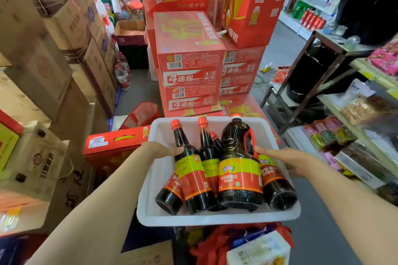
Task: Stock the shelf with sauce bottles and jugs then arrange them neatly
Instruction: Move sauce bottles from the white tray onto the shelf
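left hand [160, 149] grips white tray [163, 178] rim | right hand [295, 162] grips opposite rim | between them — sauce bottles [191, 170], jug [239, 168]

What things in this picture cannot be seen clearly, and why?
- Head view: fingers of the left hand pass behind a bottle; its grip is hidden.
- Fingers of the right hand curl outside the white tray, behind its wall.
- A small bottle is mostly covered by the jug.
- Snack packets on the right shelf are blurred.
- The exact bottle count is uncertain; they overlap.
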Motion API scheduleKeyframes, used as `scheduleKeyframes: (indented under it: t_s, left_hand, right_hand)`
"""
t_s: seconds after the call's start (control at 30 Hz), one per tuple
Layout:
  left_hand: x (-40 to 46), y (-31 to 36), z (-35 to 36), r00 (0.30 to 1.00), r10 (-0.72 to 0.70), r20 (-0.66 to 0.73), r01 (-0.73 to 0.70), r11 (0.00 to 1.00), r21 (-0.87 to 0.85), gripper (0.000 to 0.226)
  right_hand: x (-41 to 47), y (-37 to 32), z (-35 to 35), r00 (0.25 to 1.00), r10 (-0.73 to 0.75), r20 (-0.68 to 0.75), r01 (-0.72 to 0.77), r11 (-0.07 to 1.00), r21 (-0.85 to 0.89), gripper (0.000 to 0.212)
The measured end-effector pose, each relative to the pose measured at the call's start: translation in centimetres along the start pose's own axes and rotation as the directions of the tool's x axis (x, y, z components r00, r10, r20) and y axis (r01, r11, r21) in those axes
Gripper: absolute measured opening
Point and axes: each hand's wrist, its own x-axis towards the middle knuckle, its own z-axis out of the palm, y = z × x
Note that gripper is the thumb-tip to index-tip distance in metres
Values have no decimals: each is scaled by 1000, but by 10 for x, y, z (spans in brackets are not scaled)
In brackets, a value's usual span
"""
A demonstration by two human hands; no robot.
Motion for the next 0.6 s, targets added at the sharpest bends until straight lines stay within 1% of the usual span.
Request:
scheduleKeyframes:
  t_s: [0.07,0.1,0.13,0.23,0.3,0.33,0.4,0.43,0.47,0.53,0.6]
  left_hand:
    - [6,-2,1,1000,-10,7,10,1000,-5,123]
    - [8,-4,2,1000,-20,10,20,1000,-5,124]
    - [9,-5,2,1000,-27,11,27,1000,-1,123]
    - [8,-7,5,999,-38,4,38,999,-27,117]
    - [7,-10,9,1000,-27,11,27,999,-45,120]
    - [8,-12,10,1000,-25,19,26,998,-62,131]
    - [16,-17,14,999,-43,-9,42,997,-69,168]
    - [29,-24,16,998,-57,-27,55,996,-73,181]
    - [43,-30,17,997,-70,-36,67,995,-72,187]
    - [41,-33,19,997,-71,-34,68,995,-76,184]
    - [26,-32,23,997,-67,-28,64,995,-81,173]
  right_hand:
    - [-6,-9,3,999,-33,-33,34,999,22,65]
    - [-6,-11,4,998,-50,-47,53,996,66,55]
    - [-6,-11,5,997,-51,-59,56,995,80,53]
    - [-2,-8,8,999,-16,-52,22,994,111,59]
    - [-2,-4,10,998,-10,-60,17,993,120,72]
    - [-3,-3,11,998,-11,-65,18,993,115,82]
    - [-4,-1,13,997,-16,-75,25,993,118,97]
    - [-2,2,12,996,-17,-92,28,992,122,104]
    - [-3,4,12,995,-19,-93,31,991,126,112]
    - [-4,12,12,996,-21,-92,35,989,146,117]
    - [-15,22,15,995,-4,-95,19,988,154,110]
